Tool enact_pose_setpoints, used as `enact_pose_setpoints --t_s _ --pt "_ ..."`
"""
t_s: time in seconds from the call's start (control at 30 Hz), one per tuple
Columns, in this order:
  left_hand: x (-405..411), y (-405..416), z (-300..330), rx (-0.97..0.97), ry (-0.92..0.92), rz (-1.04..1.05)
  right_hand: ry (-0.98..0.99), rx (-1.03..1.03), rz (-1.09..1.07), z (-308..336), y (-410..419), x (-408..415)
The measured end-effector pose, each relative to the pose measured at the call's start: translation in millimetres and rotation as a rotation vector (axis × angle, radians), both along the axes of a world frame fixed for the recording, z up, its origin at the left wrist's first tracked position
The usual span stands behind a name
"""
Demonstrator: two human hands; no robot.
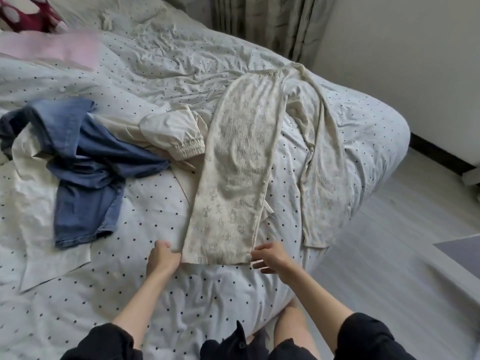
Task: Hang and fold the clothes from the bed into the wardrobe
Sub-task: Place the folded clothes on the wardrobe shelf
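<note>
Between your two hands lie the cream trousers, folded leg over leg into one long strip w/ the hem end nearest you and the elastic waistband at the far end. Your left hand has its fingers curled onto the hem's left corner, pinching it. Your right hand sits at the hem's right corner, fingers partly bent and blurred; can't tell whether it grips the cloth or only touches it. Holding both hem corners looks like prep for folding the strip away from you, toward the waistband, so the edges stay square.

Fabric is thin, soft, faintly printed, w/ light creases, so it'll likely drape and slip rather than hold a crease.

Beyond your right hand, a matching cream long-sleeved top trails over the bed's edge. Beyond your left hand, a cream garment w/ an elasticated cuff lies partly under the trousers; further left, crumpled blue denim, heavier and stiffer. All rest on the wrinkled dotted duvet. Wardrobe isn't in view.
</note>
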State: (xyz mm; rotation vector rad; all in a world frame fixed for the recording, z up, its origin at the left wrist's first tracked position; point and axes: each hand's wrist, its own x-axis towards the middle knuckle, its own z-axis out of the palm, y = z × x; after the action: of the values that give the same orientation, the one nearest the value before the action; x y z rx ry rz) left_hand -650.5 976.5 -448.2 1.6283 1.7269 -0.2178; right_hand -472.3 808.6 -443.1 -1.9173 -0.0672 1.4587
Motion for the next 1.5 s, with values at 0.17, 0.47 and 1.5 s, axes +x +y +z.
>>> enact_pose_setpoints --t_s 0.17,0.47,1.5 --pt "45 -34 -14 0.223 -0.017 -0.321 -0.276 -0.107 -0.023 -33 -34 33" --pt "189 -138 -73 -0.064 -0.324 -0.662 -0.655 -0.229 0.189 -105 -102 101" --pt "230 -184 0 -0.241 -0.428 -0.258 -0.086 0.123 -0.657 -62 -185 185"
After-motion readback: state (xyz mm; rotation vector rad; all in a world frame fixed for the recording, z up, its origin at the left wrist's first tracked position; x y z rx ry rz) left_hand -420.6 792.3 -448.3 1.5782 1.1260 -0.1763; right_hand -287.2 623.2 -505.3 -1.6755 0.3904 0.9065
